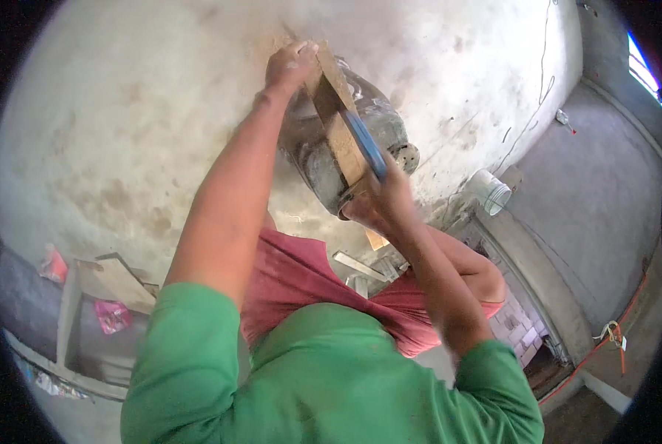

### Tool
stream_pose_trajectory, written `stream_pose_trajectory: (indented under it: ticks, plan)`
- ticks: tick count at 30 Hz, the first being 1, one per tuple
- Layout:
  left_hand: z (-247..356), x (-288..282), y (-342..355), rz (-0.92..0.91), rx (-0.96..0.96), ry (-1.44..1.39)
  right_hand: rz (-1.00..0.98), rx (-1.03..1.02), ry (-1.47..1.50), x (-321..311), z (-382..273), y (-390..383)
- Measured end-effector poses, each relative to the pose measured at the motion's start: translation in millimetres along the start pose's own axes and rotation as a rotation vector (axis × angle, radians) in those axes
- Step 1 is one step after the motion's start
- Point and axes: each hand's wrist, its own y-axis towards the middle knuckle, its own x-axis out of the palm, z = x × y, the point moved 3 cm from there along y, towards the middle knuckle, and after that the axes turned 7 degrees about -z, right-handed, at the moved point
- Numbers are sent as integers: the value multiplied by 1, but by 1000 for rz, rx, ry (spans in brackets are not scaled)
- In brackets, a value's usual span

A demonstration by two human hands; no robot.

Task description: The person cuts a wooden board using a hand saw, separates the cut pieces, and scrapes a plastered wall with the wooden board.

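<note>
A narrow wooden plank slants across the top of a dark, scuffed drum-like container in front of me. My left hand is closed around the plank's far end. In my right hand is a blue-handled bladed tool, its dark, flat blade lying along the plank toward my left hand. Motion blurs the tool, so I cannot tell its exact kind. The plank's near end passes below my right hand, partly hidden by it.
A pale, stained wall rises close ahead. To the right are a white bucket and a raised ledge. Wood offcuts lie near my legs. On the left stand boards beside a pink plastic bag.
</note>
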Motion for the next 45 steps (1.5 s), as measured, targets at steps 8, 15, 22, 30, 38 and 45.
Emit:
stream_pose_trajectory:
  ticks: [8,15,22,30,38,45]
  plan:
    - [19,-14,2,-130,-109,24,-97,129,-85,-77,-32,-87]
    - [1,2,2,-139,-151,-151,-96,189,-164,-36,-17,-43]
    - [-14,1,19,-142,-104,-268,-35,70,-65,-22,4,-20]
    - [-20,13,12,-92,-177,-403,-109,201,-35,-81,-55,-96]
    - [-5,3,14,-157,-266,-320,-52,-14,-102,-11,19,-2]
    - [-9,6,5,-133,-337,-412,-75,185,-50,-104,-70,-130]
